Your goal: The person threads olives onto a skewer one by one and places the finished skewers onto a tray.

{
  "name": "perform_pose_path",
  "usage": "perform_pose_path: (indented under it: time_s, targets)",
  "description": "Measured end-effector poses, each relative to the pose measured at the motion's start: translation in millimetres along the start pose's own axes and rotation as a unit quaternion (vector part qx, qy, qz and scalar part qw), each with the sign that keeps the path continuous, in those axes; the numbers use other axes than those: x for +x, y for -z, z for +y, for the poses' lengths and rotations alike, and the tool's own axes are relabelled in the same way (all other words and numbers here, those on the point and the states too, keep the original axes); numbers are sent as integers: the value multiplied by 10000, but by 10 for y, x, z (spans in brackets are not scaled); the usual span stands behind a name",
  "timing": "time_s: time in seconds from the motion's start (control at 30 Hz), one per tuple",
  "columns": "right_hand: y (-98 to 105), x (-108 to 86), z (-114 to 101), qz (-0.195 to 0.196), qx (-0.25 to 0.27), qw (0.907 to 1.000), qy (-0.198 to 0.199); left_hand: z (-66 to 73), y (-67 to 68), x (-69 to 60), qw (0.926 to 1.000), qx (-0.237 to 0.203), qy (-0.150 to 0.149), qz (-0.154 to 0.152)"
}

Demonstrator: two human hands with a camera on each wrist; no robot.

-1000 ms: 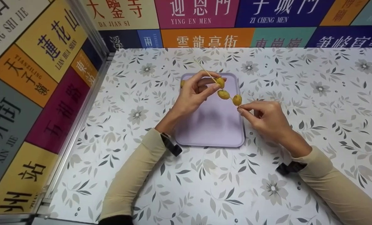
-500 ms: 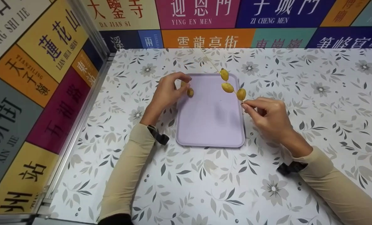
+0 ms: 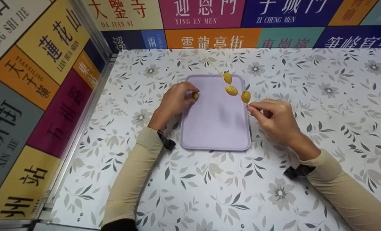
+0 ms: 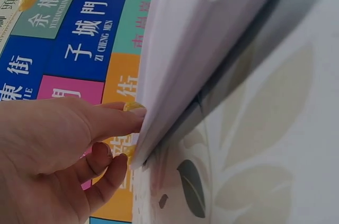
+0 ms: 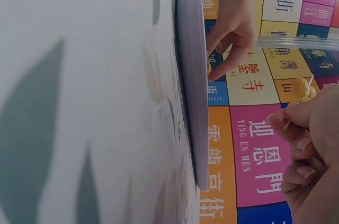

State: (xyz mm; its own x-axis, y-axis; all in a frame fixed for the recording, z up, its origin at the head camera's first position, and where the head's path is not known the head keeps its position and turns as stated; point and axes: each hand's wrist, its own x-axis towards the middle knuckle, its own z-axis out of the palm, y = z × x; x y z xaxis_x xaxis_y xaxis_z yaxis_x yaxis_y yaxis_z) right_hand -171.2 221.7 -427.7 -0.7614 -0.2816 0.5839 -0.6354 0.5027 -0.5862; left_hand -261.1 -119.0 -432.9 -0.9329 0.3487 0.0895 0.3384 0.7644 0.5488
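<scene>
My right hand (image 3: pixel 275 120) pinches the lower end of a thin skewer (image 3: pixel 211 63) between thumb and forefinger. Three yellow oval fruits (image 3: pixel 231 90) are threaded on it, and its bare length slants up to the left. Over the far left part of a lilac tray (image 3: pixel 216 131), my left hand (image 3: pixel 176 98) pinches a small yellow fruit (image 3: pixel 194 95) between thumb and fingertips. In the left wrist view, a yellow fruit (image 4: pixel 134 107) shows at the thumb tip, with another bit of yellow (image 4: pixel 130 152) lower by the fingers. The fingers hide most of both.
The tray lies on a table (image 3: pixel 209 186) covered in a floral print. Coloured panels with lettering (image 3: pixel 209 38) stand along the back and the left side (image 3: pixel 49 80). Each wrist wears a black camera strap (image 3: pixel 168 141).
My left hand has let go of the skewered fruits, moved left to the tray's far left corner and closed on a loose fruit. My right hand still holds the skewer, nearly in place.
</scene>
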Motion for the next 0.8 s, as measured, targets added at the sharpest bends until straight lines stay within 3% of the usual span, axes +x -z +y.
perform_pose_path:
  time_s: [0.23, 0.37, 0.5, 0.6, 0.8]
  targets:
    - [2, -2, 0, 15, -19, 10000, -22, -44, -10, -2, 9999, -120, -44, 94]
    - [1, 1, 0, 7, 23, 10000, -39, -80, 42, 6, 9970, -716, -119, 253]
    - [3, 8, -3, 16, 61, 10000, -19, -87, 113, 12, 9889, -1412, -48, 453]
    - [4, 11, -7, 27, 59, 10000, -20, -76, 145, 3, 9777, -2004, 60, 627]
    - [9, 9, 6, -26, 35, 10000, -72, -57, 174, 20, 9361, -3377, -116, 978]
